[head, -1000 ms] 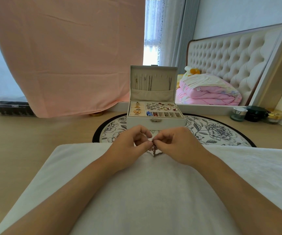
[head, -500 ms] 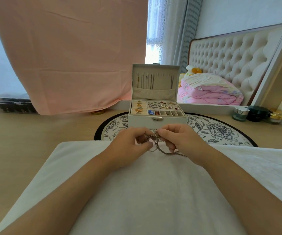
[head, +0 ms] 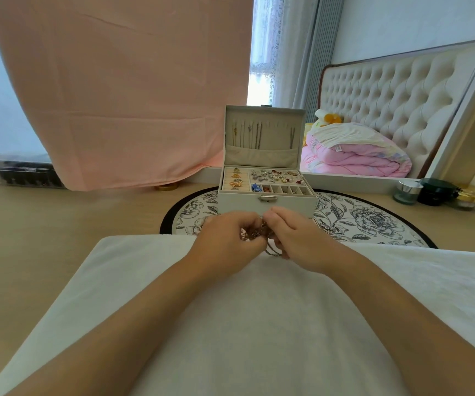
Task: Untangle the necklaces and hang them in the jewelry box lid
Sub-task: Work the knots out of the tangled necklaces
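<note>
A large pink cloth [head: 116,95] is hung across the left of the room. Daylight is let in through a sheer-curtained window [head: 262,52] beside a grey curtain [head: 313,52]. A cream tufted headboard [head: 387,90] is seen against a pale wall [head: 402,21], with a folded pink quilt [head: 353,155] piled before it. The light wooden desk [head: 45,224] is covered in front by a white towel [head: 230,324], and a round floral mat [head: 359,221] is laid farther back.

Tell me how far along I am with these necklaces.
Partly done. Several chains already hang in the open jewelry box lid. In hand: the left hand and right hand both pinch a clump of necklaces above the white cloth, one loop dangling. Left: separating that clump and hanging each piece.
</note>
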`<state>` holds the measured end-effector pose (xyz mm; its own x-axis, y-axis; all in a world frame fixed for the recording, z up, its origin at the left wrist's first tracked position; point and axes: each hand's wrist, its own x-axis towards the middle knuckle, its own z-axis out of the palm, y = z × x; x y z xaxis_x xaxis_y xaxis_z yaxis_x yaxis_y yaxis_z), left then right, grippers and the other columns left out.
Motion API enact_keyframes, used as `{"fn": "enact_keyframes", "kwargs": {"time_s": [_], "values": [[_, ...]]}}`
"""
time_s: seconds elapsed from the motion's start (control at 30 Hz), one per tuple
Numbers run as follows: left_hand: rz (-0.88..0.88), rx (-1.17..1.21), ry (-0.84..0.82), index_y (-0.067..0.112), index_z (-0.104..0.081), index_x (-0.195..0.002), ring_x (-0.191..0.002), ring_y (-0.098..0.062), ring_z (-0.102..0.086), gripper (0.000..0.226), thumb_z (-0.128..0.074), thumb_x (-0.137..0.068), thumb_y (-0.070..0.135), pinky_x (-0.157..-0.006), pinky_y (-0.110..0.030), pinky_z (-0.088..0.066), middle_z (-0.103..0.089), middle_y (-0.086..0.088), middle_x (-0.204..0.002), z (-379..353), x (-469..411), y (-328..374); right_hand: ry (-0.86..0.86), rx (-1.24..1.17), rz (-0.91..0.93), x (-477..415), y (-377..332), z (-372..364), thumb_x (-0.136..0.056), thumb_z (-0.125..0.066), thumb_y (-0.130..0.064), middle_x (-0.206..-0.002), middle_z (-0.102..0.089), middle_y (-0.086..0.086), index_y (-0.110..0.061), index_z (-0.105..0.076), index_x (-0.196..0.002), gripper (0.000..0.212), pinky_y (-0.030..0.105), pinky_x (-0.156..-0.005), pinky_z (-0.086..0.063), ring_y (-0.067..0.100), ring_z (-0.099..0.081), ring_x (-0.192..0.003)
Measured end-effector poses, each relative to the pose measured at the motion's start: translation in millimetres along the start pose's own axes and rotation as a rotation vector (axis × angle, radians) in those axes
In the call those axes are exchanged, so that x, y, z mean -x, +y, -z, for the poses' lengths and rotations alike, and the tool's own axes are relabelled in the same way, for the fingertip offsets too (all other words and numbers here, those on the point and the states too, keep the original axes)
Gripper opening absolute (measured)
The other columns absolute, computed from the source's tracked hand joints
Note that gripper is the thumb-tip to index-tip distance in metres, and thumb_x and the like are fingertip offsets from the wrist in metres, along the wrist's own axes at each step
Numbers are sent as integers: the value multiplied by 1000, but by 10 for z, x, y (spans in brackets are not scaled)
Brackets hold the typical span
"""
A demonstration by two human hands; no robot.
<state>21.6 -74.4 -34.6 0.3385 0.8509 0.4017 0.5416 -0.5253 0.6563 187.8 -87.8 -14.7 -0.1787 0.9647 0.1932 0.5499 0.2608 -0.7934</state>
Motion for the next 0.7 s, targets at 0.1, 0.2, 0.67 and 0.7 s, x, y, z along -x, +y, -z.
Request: {"fn": "enact_keyframes", "kwargs": {"time_s": [0.1,0.2,0.67,0.7], "values": [[57,341,-53,25,-67,-76,-72,-10,-56,15,-66,-91,24,-76,-35,-48,-62,10,-71,52,20,35,15,-77,9,-11,17,64,-105,-47,-31,-57,-44,-10,-9,-56,-79,35,34,-56,-36,14,-41,-56],[109,456,-18,21,-71,-79,-71,-6,-54,16,-65,-95,21,-73,-27,-44,-62,10,-71,75,26,79,-3,-55,25,1,32,101,-103,-52,-30,-54,-49,-12,-16,-58,-73,34,35,-57,-38,16,-42,-56],[5,-6,68,37,-60,-89,-68,-3,-69,9,-56,-97,35,-73,-38,-59,-72,21,-72,192,-14,161,33,-158,31,-22,12,137,-92,-71,-22,-66,-64,-5,-21,-71,-79,13,25,-65,-44,9,-53,-63],[-25,-39,72,37,-60,-88,-70,-2,-67,9,-57,-97,36,-72,-35,-57,-72,19,-74,205,-15,154,15,-143,23,-15,20,137,-90,-74,-19,-69,-66,-7,-20,-73,-84,6,20,-64,-44,4,-54,-64]]}}
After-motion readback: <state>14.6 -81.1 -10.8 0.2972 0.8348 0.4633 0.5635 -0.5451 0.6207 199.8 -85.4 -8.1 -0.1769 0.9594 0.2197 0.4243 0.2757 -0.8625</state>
